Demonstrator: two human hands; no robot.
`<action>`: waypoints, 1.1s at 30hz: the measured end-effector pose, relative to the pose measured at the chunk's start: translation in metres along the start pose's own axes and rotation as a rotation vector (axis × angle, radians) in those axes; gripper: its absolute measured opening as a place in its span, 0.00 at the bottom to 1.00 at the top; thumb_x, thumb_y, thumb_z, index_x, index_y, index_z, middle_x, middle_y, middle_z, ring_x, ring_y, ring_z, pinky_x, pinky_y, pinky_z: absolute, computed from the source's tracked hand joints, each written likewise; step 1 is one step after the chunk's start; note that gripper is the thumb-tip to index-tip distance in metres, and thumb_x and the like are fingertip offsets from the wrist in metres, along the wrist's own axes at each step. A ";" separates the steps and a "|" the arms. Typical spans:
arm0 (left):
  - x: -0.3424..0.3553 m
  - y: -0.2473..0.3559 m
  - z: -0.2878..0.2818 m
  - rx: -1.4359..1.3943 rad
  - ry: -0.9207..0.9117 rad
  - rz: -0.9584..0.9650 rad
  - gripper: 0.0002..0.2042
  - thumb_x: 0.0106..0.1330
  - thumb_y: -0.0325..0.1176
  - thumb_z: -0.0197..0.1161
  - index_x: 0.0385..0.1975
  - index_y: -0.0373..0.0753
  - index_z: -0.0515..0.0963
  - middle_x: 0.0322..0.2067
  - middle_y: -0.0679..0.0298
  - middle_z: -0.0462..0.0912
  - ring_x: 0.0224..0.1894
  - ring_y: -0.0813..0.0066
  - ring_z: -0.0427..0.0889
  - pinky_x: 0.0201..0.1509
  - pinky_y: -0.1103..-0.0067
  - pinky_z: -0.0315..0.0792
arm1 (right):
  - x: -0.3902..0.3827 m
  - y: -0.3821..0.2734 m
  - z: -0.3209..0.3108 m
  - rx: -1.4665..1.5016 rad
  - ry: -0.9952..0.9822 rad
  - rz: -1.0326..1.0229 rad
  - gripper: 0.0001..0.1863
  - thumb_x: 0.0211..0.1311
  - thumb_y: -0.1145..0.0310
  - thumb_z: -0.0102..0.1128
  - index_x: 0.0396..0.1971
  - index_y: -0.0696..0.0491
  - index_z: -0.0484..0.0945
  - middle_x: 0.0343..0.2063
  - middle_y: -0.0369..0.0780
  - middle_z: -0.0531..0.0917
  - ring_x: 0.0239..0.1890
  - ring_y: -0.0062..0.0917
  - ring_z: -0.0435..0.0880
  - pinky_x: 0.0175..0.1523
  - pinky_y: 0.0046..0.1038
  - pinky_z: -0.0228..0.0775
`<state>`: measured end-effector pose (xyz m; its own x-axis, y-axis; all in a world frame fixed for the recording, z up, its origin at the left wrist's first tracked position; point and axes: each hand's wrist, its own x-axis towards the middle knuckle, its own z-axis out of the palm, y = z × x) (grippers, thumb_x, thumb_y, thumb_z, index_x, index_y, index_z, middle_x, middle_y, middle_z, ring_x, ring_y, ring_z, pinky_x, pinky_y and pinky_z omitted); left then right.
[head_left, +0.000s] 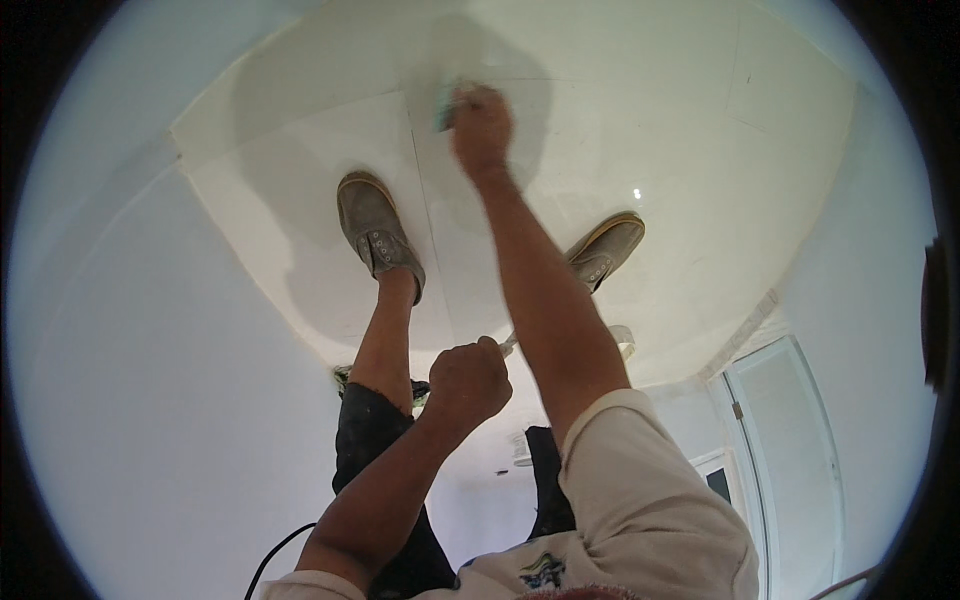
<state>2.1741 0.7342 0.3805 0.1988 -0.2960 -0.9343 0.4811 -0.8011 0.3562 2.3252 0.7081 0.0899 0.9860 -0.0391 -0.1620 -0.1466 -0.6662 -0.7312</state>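
Observation:
My right hand (483, 125) is stretched far forward, low over the pale floor (680, 130). It is closed around a flat pale blue-green tool (444, 108), smeared by motion, so its exact kind does not show. Whether the tool touches the floor I cannot tell. Nearer to my body, my left hand (468, 382) is closed in a fist around the handle of a slim tool (508, 345). Only a short light end of that tool sticks out toward my right forearm; the remainder is hidden in the fist.
My feet in grey-brown shoes (372, 222) stand apart on the floor, which thin seams cross. Pale walls (130, 330) rise at both sides. A rounded pale object (622, 342) lies behind my right forearm. A white container (522, 448) and a door (785, 450) are behind me.

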 end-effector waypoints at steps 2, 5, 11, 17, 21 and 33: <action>-0.004 -0.001 -0.007 -0.025 -0.017 -0.005 0.14 0.68 0.37 0.61 0.40 0.29 0.77 0.28 0.46 0.86 0.33 0.50 0.89 0.41 0.60 0.82 | 0.034 0.029 -0.062 0.142 0.089 0.238 0.10 0.72 0.68 0.58 0.41 0.59 0.82 0.36 0.42 0.85 0.39 0.26 0.84 0.47 0.30 0.78; -0.004 -0.002 -0.009 -0.081 -0.051 -0.029 0.14 0.68 0.37 0.61 0.40 0.29 0.77 0.29 0.46 0.86 0.34 0.50 0.89 0.43 0.59 0.81 | 0.065 0.075 -0.117 0.235 0.231 0.318 0.09 0.74 0.71 0.54 0.43 0.59 0.82 0.32 0.36 0.84 0.32 0.20 0.82 0.40 0.25 0.78; -0.002 -0.023 0.007 -0.131 0.012 0.023 0.13 0.66 0.36 0.62 0.37 0.29 0.77 0.26 0.47 0.85 0.33 0.51 0.89 0.41 0.60 0.82 | -0.001 0.005 0.035 0.096 -0.125 -0.020 0.13 0.63 0.64 0.61 0.40 0.57 0.84 0.42 0.48 0.84 0.47 0.46 0.83 0.55 0.45 0.76; -0.017 -0.017 0.012 -0.118 0.161 0.041 0.12 0.65 0.35 0.62 0.35 0.29 0.77 0.23 0.49 0.85 0.27 0.55 0.89 0.33 0.62 0.82 | 0.044 -0.071 0.014 -0.067 -0.369 -0.229 0.15 0.65 0.62 0.58 0.39 0.59 0.84 0.40 0.51 0.86 0.47 0.48 0.84 0.55 0.43 0.76; -0.014 -0.024 0.016 -0.193 0.061 -0.003 0.11 0.67 0.35 0.60 0.36 0.30 0.78 0.24 0.50 0.85 0.29 0.56 0.89 0.36 0.64 0.82 | 0.047 -0.035 -0.001 -0.262 -0.504 -0.435 0.12 0.64 0.66 0.59 0.34 0.61 0.82 0.39 0.54 0.84 0.44 0.47 0.84 0.52 0.41 0.78; -0.017 -0.031 0.032 -0.245 0.130 0.003 0.10 0.67 0.33 0.59 0.36 0.31 0.78 0.25 0.49 0.85 0.28 0.54 0.88 0.37 0.62 0.82 | 0.032 -0.033 -0.036 -0.515 -0.519 -0.770 0.12 0.68 0.63 0.54 0.36 0.56 0.82 0.35 0.47 0.81 0.40 0.43 0.82 0.47 0.43 0.78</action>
<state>2.1291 0.7473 0.3850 0.3007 -0.2157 -0.9290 0.6694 -0.6461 0.3667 2.3644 0.7014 0.1327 0.6260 0.7695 -0.1268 0.6741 -0.6156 -0.4081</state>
